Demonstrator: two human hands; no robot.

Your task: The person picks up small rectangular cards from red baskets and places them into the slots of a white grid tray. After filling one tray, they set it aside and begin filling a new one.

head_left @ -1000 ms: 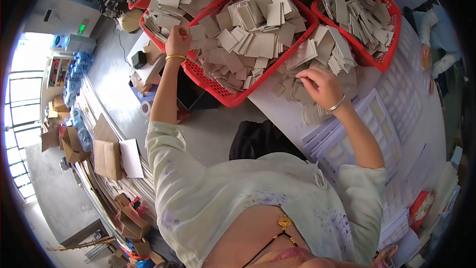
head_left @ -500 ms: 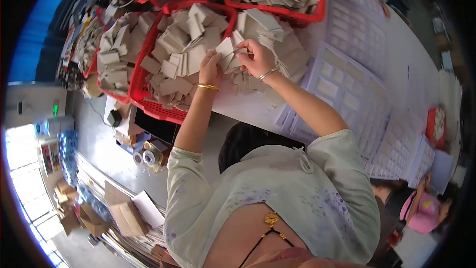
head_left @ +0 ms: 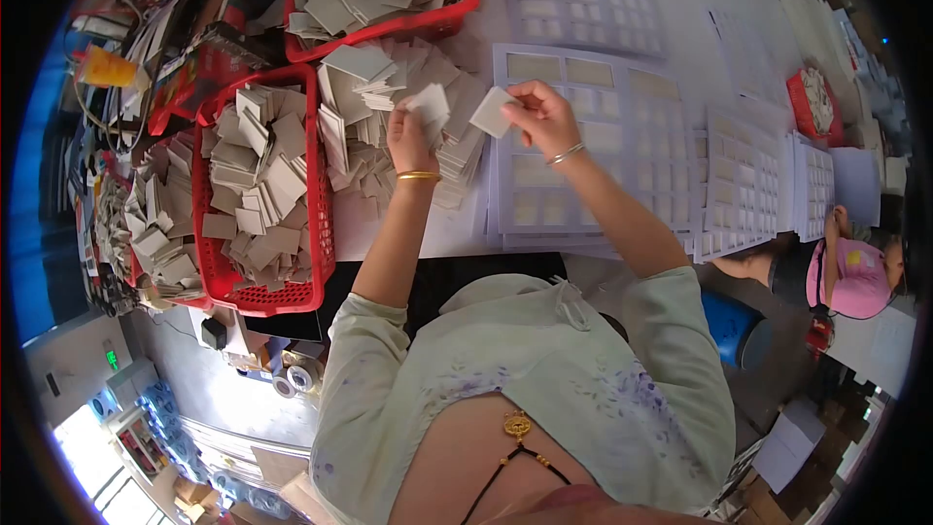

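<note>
1. The white table [head_left: 700, 0] is carrying gridded sheets [head_left: 583, 151] in front of the person and red baskets [head_left: 316, 194] heaped with grey cards to the left; a loose pile [head_left: 374, 87] is lying on the table between the baskets and the sheets.
2. The pile is leaning high against the near basket, so I judge a brush from either forearm could be sending cards sliding off the table edge.
3. The left hand [head_left: 412, 131] is pinching a small stack [head_left: 429, 103] upright just above the pile; held that loosely, some cards could be slipping out and mixing back in.
4. The right hand [head_left: 544, 115] is pinching one card [head_left: 493, 112] by its corner, over the left edge of the sheets, just beside the stack; a corner grip could be letting it twist or drop short of a cell.
5. Against half a second ago, the hands are now standing apart rather than together over the pile, the right one having come across with a card, and the view is swinging right, showing more sheets and one basket fewer.
</note>
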